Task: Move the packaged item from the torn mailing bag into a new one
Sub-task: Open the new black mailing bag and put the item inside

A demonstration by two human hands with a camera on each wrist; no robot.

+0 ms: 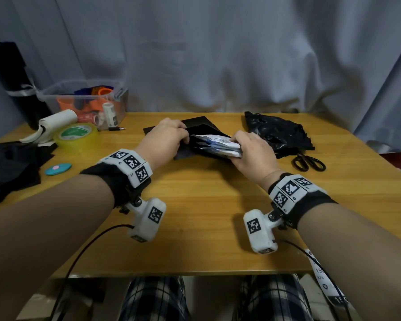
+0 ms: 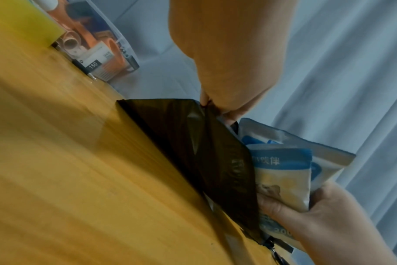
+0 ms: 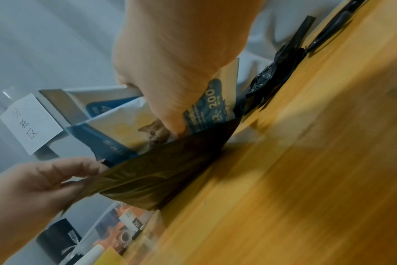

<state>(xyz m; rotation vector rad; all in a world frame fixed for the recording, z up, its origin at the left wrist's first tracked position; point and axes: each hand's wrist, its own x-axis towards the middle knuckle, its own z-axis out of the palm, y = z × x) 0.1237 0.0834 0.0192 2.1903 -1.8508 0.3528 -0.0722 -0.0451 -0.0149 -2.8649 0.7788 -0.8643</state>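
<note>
A flat new black mailing bag [image 1: 202, 133] lies mid-table with its mouth facing right. My left hand [image 1: 169, 137] pinches the bag's upper mouth edge [image 2: 204, 105] and holds it up. My right hand [image 1: 252, 149] grips white and blue packets with a cat picture [image 1: 218, 144] [image 3: 134, 129], and their left ends sit inside the bag's mouth. In the left wrist view the packets [image 2: 283, 170] stick out past the black film [image 2: 193, 143]. The crumpled torn black bag [image 1: 276, 133] lies to the right, apart from both hands.
Black scissors [image 1: 308, 162] lie right of my right hand. A yellow-green tape roll [image 1: 75, 136], a white roll [image 1: 56, 120], a clear bin of oddments [image 1: 86, 100] and a teal disc [image 1: 57, 169] are at the left. Black sheets [image 1: 12, 163] cover the left edge.
</note>
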